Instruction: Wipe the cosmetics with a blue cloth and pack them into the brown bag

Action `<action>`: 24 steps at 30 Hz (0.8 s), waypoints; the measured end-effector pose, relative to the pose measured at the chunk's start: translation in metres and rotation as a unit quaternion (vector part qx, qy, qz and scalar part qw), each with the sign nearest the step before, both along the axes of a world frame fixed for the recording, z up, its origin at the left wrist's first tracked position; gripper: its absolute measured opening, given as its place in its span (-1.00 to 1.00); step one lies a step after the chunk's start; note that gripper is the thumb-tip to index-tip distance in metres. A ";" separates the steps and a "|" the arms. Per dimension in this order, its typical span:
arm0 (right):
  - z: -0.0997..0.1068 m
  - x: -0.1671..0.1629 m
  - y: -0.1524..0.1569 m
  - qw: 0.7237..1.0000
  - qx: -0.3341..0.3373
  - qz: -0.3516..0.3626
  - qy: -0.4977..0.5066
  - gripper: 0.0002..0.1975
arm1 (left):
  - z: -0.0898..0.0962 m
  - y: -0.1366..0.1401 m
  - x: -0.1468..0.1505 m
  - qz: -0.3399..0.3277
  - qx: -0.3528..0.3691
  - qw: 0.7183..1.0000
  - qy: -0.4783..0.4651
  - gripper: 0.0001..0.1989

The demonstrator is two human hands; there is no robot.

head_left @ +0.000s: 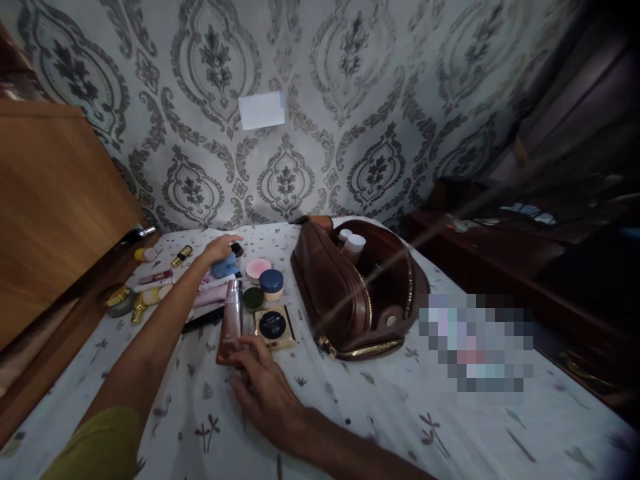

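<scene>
My left hand [220, 249] reaches over the cosmetics at the back left, one finger stretched out beside a small dark round item [237, 249] and above a blue item [224, 267]; whether it touches them is unclear. My right hand [267, 390] has its fingertips on the lower end of a shiny bronze squeeze tube [231, 327] with a silvery cap. Close by are a gold square compact [273, 326] with a black round centre, a dark green round pot [253, 298], a blue-lidded jar [271, 283] and a pink round compact [259, 269].
An unzipped brown leather bag [335, 287] stands right of the cosmetics, with white-capped bottles [354, 247] inside. Lipsticks, tubes and a glass jar [116, 300] lie at left on the patterned sheet [320, 427]. A wooden panel [50, 180] borders the left; a blurred patch lies at right.
</scene>
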State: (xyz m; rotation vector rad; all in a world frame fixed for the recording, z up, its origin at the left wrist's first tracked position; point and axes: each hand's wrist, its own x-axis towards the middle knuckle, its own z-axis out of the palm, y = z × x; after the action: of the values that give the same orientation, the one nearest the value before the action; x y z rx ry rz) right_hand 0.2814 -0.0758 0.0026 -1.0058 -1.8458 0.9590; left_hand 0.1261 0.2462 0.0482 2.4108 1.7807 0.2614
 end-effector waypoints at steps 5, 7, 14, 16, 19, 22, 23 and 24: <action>-0.002 -0.001 0.000 0.999 0.034 -0.007 -0.005 -0.70 | -0.002 -0.025 -0.004 -0.022 0.009 0.999 0.036 -0.49; -0.003 -0.001 0.001 0.999 0.037 -0.007 -0.011 -0.71 | 0.005 -0.032 -0.013 -0.016 0.015 0.999 0.045 -0.53; -0.001 -0.001 0.000 0.998 0.054 0.004 -0.046 -0.72 | 0.023 -0.069 -0.042 -0.010 0.041 0.998 0.038 -0.64; 0.002 0.002 -0.004 0.995 0.067 0.021 -0.066 -0.73 | 0.021 -0.084 -0.042 -0.003 0.059 0.998 0.027 -0.63; 0.003 0.005 -0.010 0.992 0.089 0.040 -0.077 -0.74 | 0.013 -0.104 -0.036 0.003 0.078 0.997 0.012 -0.59; -0.002 0.007 -0.013 0.991 0.097 0.037 -0.085 -0.76 | 0.003 -0.111 -0.028 0.011 0.113 0.993 0.017 -0.51; -0.005 0.008 -0.013 0.991 0.099 0.034 -0.087 -0.77 | 0.001 -0.109 -0.024 0.013 0.126 0.991 0.030 -0.48; -0.007 0.008 -0.012 0.990 0.101 0.034 -0.091 -0.78 | -0.001 -0.105 -0.020 0.012 0.129 0.991 0.044 -0.45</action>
State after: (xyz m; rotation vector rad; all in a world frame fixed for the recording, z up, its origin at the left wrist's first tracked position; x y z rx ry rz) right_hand 0.2896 -0.0878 -0.0042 -0.9357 -2.0940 0.7216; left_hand 0.1058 0.1410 0.0472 2.6144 1.9209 0.4176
